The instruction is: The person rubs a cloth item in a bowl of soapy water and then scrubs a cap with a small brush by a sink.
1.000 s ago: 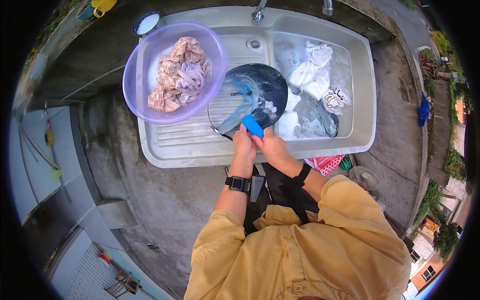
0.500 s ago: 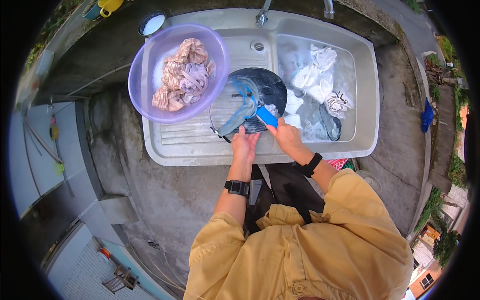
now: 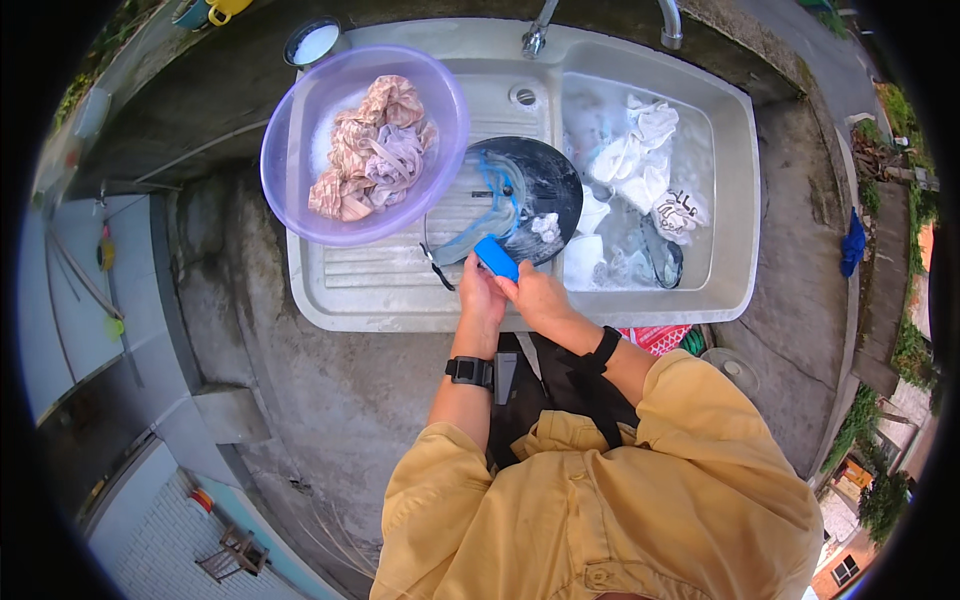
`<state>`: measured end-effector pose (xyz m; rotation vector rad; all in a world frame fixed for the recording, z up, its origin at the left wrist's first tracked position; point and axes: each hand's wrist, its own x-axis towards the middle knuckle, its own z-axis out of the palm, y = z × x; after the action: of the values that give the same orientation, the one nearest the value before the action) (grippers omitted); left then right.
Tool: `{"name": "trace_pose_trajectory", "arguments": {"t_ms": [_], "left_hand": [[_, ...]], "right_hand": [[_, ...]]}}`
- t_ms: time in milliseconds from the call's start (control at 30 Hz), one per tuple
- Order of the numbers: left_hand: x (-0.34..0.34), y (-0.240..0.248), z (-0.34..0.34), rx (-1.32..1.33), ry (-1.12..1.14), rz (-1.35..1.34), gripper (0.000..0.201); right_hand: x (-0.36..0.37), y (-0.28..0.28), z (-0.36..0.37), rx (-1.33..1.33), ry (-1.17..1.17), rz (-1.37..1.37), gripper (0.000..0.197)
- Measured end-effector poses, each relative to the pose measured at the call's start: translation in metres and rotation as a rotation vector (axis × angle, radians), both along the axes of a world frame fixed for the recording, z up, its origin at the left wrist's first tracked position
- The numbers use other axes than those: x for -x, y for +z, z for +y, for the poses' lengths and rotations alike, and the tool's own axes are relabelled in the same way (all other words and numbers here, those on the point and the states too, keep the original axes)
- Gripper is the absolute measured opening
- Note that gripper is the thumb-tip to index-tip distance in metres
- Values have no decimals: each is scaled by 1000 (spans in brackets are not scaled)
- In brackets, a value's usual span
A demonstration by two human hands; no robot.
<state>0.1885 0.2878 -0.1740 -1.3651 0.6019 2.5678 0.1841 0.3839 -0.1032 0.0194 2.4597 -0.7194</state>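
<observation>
Head camera, please, beginning from the left: what is standing there?

At the lower left, a small wooden chair (image 3: 233, 552) is standing well apart from the hands. Further right, a dark bowl (image 3: 344, 40) with white contents is resting just beside the far rim of a purple basin (image 3: 440, 95).

And is this basin blocking something?

Yes, it is covering the far left corner of the sink (image 3: 340, 312) and is hiding part of the ribbed board (image 3: 370, 265). Inside it, a pink checked cloth (image 3: 350, 150) and a lilac cloth (image 3: 397, 160) are lying together.

Where is the dark visor cap (image 3: 555, 185) lying?

It is lying on the ribbed board, just right of the basin, and white foam (image 3: 546, 227) is sitting on it.

How are the hands working?

The left hand (image 3: 482, 295) is bending its fingers at the cap's near edge; whether it is gripping, I cannot tell. The right hand (image 3: 540, 297) is holding a blue block (image 3: 497, 258) in a closed grip, and this block is covering some of the cap.

What is occupying the right side?

White cloths (image 3: 640, 160) are lying in cloudy water. Beneath the sink, a red-and-white bag (image 3: 660, 340) is showing only partly, because the near edge is hiding it. Farthest right, a blue cloth (image 3: 852, 245) is hanging well apart.
</observation>
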Motion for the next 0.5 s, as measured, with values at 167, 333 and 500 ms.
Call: {"name": "trace_pose_trajectory", "arguments": {"t_ms": [167, 333, 500], "left_hand": [[1, 4, 1, -126, -17, 19, 31], [2, 6, -13, -67, -53, 27, 31], [10, 16, -30, -114, -47, -4, 31]], "right_hand": [[18, -9, 36, -162, 128, 124, 48], [36, -19, 66, -274, 31, 133, 49], [34, -18, 61, -195, -70, 41, 49]]}}
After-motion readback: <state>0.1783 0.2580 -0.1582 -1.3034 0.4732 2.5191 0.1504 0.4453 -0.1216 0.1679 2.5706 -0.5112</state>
